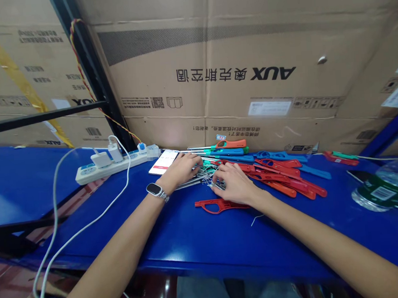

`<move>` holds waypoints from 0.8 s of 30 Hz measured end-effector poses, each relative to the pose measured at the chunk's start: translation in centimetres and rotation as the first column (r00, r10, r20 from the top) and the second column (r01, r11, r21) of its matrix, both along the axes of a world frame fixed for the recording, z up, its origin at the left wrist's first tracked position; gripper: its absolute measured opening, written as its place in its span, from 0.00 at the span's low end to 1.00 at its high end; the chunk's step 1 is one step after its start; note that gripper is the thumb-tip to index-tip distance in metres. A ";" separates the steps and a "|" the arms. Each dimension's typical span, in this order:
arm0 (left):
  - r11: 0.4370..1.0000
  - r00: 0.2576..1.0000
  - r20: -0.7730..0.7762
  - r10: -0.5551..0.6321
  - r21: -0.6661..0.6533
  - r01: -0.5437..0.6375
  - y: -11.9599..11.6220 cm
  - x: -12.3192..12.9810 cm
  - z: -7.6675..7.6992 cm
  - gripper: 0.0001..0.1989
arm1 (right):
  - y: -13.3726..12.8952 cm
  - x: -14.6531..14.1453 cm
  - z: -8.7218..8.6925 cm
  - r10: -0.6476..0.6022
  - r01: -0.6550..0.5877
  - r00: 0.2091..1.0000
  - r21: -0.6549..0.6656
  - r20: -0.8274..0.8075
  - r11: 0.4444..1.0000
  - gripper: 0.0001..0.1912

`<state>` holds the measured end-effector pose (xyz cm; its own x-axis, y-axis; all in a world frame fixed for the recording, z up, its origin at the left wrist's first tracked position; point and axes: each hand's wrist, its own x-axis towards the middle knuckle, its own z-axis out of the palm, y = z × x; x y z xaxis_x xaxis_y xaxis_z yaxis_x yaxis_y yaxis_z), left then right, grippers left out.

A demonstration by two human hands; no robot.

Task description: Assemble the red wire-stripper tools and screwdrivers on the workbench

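Note:
My left hand (186, 168), with a watch (157, 191) on its wrist, curls over the near end of several metal lighter tubes (192, 182) and a tangle of thin white wires (207, 172). Its fingertips are partly hidden. Facing it, my right hand (235, 183) bends its fingers into the same tangle, thumb and fingers drawn together around small parts I cannot make out. Under the right wrist lies a red lighter shell half (218, 205). Red shell pieces (289, 174) are heaped to the right, with blue lighters (231, 152) and an orange lighter (231, 144) behind.
A phone (164, 162) lies left of the tangle, beside a white power strip (118, 163) with plugs and trailing cables (104, 213). At the right stand a water bottle (381, 188) and a dark phone (357, 175). Large cartons (232, 42) wall the back of the blue tabletop (178, 245).

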<state>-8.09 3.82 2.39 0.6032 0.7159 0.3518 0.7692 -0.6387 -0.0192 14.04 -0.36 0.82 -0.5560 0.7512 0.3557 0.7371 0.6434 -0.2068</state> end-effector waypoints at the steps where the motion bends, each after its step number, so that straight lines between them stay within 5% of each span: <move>1: 1.000 0.999 0.027 -0.026 0.008 0.025 -0.1 0.1 0.1 0.06 | 0.0 0.2 0.0 -0.016 0.016 0.999 -0.008 -0.029 1.000 0.07; 4: 0.996 0.991 0.105 -0.081 0.032 0.078 -0.5 0.5 0.5 0.08 | -0.1 0.7 0.0 -0.102 0.108 0.986 0.037 -0.135 0.993 0.15; 8: 0.992 0.983 0.137 -0.121 0.059 0.113 -1.1 1.4 0.9 0.10 | -0.1 0.4 0.0 -0.186 0.232 0.952 0.180 -0.243 0.956 0.37; 10: 0.989 0.978 0.157 -0.137 0.076 0.126 -1.4 1.7 1.2 0.11 | 0.2 0.0 0.0 -0.209 0.255 0.943 0.159 -0.260 0.954 0.32; 14: 0.983 0.965 0.210 -0.156 0.131 0.131 -2.1 1.9 1.7 0.14 | 1.0 0.1 0.2 -0.207 0.235 0.925 0.050 -0.318 0.971 0.06; 18: 0.984 0.977 0.188 -0.098 0.166 0.066 -2.9 2.1 2.2 0.17 | 1.2 1.5 0.8 -0.121 0.064 0.823 -0.121 -0.555 0.991 0.03; 24: 0.984 0.980 0.154 -0.125 0.142 0.104 -4.0 2.3 2.3 0.18 | 0.3 4.2 1.3 -0.126 -0.230 0.674 -0.370 -0.727 0.900 0.12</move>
